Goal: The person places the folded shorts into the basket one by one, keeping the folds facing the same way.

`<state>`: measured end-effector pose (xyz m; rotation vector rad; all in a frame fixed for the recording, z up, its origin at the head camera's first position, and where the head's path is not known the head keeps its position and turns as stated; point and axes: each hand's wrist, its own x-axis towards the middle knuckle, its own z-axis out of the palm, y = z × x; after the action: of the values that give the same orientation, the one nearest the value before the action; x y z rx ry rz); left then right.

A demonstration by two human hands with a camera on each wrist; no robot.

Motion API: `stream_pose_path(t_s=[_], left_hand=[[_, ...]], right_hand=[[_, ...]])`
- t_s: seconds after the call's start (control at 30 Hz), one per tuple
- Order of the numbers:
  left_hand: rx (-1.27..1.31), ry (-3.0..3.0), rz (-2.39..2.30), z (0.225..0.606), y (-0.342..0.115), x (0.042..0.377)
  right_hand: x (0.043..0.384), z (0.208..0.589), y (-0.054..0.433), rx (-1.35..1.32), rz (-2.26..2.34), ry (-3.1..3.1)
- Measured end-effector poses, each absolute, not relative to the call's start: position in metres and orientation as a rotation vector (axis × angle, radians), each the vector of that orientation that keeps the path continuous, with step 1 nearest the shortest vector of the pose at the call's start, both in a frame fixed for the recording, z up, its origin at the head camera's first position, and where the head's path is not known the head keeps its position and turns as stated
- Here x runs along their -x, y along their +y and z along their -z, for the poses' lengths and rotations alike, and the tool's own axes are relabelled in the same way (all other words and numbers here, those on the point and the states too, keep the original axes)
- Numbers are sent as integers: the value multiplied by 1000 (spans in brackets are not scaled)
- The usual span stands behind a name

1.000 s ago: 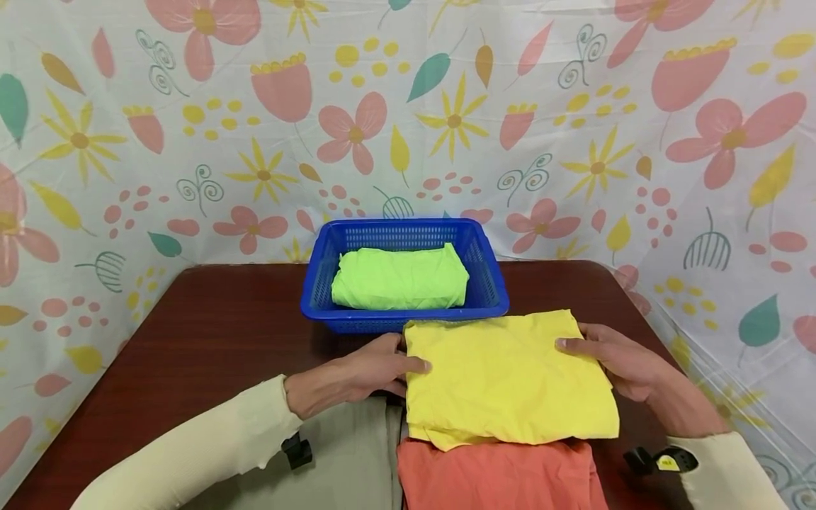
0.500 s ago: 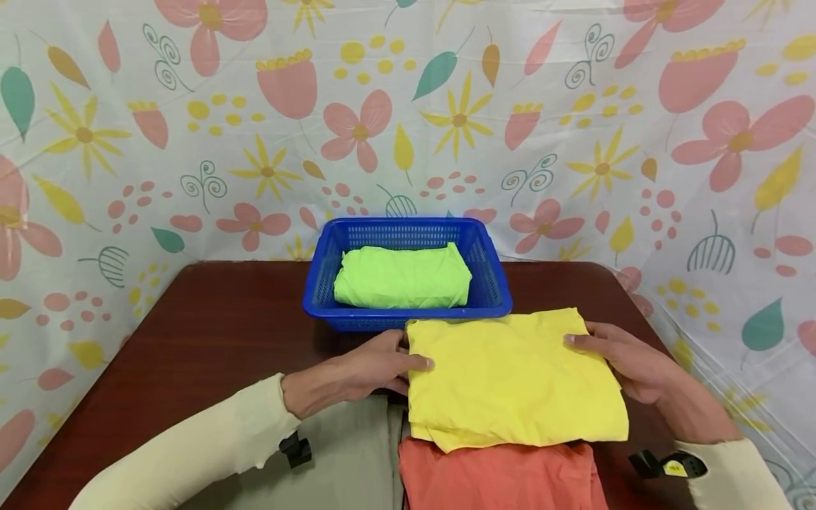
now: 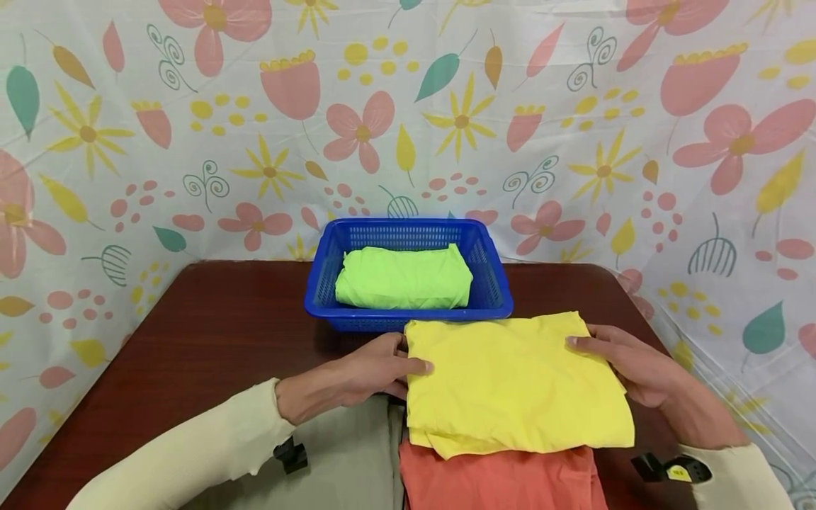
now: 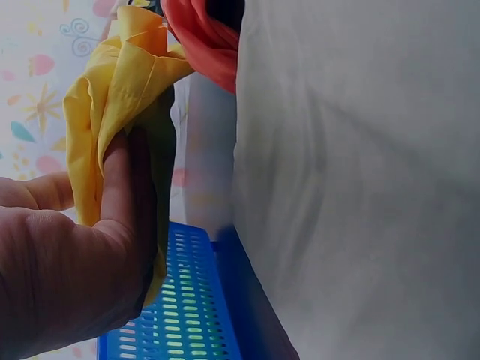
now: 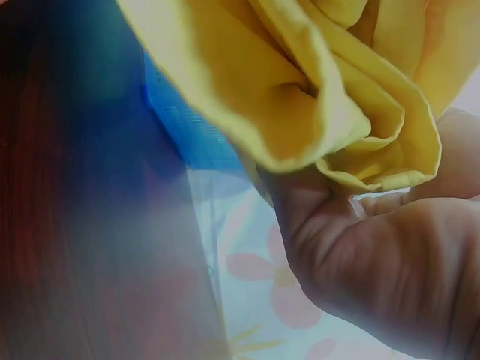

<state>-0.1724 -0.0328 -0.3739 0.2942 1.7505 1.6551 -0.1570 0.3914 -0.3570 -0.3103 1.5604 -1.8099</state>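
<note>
A folded yellow cloth [image 3: 510, 386] is held up between both hands in front of the blue basket. My left hand [image 3: 372, 370] grips its left edge, thumb on top and fingers beneath. On the opposite edge my right hand [image 3: 637, 365] pinches the cloth the same way. In the left wrist view the yellow cloth [image 4: 112, 97] hangs in folds over the fingers. The right wrist view shows the layered edge of the cloth [image 5: 300, 112] above the palm. A folded bright green cloth [image 3: 404, 278] lies inside the blue basket [image 3: 408, 313].
A folded red cloth [image 3: 503, 482] lies on the dark wooden table [image 3: 236, 312], partly under the yellow one in the head view. Left of it is a grey cloth [image 3: 344, 460], partly covered by the left forearm. A flower-patterned curtain [image 3: 408, 106] surrounds the table's back and sides.
The yellow cloth's right side and the right hand have shifted slightly right, stretching it a little wider. Both hands keep their hold; the basket and other cloths stay put.
</note>
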Motion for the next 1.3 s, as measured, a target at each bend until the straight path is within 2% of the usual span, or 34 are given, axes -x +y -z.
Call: stream_pose_path(t_s=[0.57,0.97,1.3], left_hand=[[-260,1720,-1657,372,-41,168],[-267,1711,-1656,367,-51,158],[-326,1686,-1668,359,-65,150]], right_hand=[[150,352,386,337,1772,1523],[137,339,377,339,1643,1732],[123,326,367,382,1664,1658]])
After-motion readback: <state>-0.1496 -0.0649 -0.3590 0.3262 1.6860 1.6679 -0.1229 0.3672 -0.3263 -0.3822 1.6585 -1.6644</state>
